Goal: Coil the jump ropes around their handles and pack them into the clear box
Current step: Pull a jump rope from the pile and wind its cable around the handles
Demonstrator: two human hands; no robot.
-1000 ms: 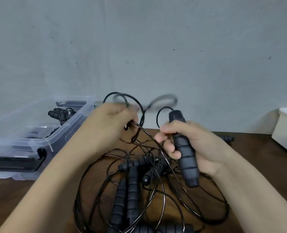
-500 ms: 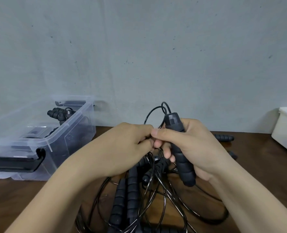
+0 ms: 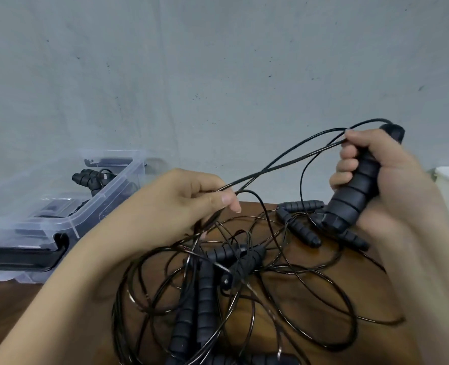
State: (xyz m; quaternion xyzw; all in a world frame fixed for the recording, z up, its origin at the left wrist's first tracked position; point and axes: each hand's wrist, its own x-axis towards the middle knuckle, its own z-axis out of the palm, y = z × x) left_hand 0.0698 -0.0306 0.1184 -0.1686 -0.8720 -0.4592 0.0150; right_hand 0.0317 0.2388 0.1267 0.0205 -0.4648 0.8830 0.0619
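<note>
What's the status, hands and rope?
Right hand grips black ribbed foam handle. Left hand pinches thin black cord. Tangled ropes beneath; clear plastic box open.

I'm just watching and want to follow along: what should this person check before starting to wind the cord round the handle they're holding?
1. Right hand grips the handle firmly: ok.
2. Left hand pinches the cord: ok.
3. Cord free of the tangled pile: not ok, it trails down into it.
4. This rope's other handle found: cannot tell.
5. Clear box open, with room beside the bundle inside: ok.
</note>
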